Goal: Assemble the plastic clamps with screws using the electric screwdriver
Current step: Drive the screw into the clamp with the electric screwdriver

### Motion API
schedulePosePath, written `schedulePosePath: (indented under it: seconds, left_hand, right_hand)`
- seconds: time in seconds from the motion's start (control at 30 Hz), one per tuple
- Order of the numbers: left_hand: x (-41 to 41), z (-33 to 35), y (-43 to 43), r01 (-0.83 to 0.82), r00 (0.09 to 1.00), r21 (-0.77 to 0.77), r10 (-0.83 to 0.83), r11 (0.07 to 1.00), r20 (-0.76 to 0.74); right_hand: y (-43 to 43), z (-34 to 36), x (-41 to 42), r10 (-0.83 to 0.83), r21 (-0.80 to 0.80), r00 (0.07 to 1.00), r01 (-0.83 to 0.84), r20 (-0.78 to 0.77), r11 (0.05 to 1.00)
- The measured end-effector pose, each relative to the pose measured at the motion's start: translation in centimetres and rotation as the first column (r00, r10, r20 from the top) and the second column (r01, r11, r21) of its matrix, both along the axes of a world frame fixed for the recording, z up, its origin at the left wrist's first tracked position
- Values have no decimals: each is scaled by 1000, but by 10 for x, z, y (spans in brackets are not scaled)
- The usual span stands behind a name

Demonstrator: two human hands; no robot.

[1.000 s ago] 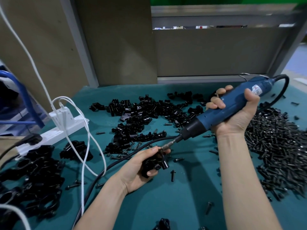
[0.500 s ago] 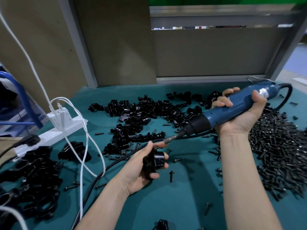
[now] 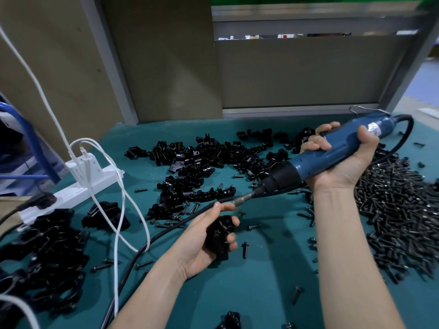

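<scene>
My right hand (image 3: 342,160) grips the blue electric screwdriver (image 3: 332,151), held slanted with its bit (image 3: 242,199) pointing down-left. My left hand (image 3: 204,241) holds a black plastic clamp (image 3: 219,235) in its curled fingers just below the bit; the thumb tip lies beside the bit's end. The bit is just clear of the clamp. A pile of loose black clamp parts (image 3: 209,162) lies on the teal table (image 3: 261,293) behind my hands. A heap of black screws (image 3: 399,214) lies at the right.
A white power strip (image 3: 78,186) with white cables (image 3: 118,210) sits at the left. Assembled black clamps (image 3: 45,252) are heaped at the lower left. The screwdriver's black cord (image 3: 166,231) runs across the table. Loose screws are scattered around. Grey panels stand behind.
My right hand has lifted the screwdriver up and to the right, drawing the bit off the clamp. My left hand has lowered the clamp slightly and turned it.
</scene>
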State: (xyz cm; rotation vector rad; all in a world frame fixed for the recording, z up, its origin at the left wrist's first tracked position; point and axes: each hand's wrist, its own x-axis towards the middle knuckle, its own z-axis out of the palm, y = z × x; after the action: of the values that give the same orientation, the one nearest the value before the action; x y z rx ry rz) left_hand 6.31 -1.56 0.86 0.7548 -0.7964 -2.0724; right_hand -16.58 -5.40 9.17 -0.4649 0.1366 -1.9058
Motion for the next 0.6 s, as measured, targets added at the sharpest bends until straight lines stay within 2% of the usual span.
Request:
schedulePosePath:
  seconds: [0.2,0.4,0.5,0.6]
  left_hand:
    - [-3,1,1,26,999,44,-27,999,18]
    - [2,-1,-1,53,996,50,-49,997,-78]
    - [3,-2,-1,57,988,64,-47,996,-150]
    - [3,-2,-2,-11,976,112,35,994,-214]
  right_hand:
    - [-1,-1,0,34,-18,999,-34,-2,999]
    - [0,-2,-1,61,-19,997,-62,-50,998]
    - [0,-1,-3,124,37,987,-121,-101,992]
    - [-2,-4,-3,228,161,965,-206,-128,965]
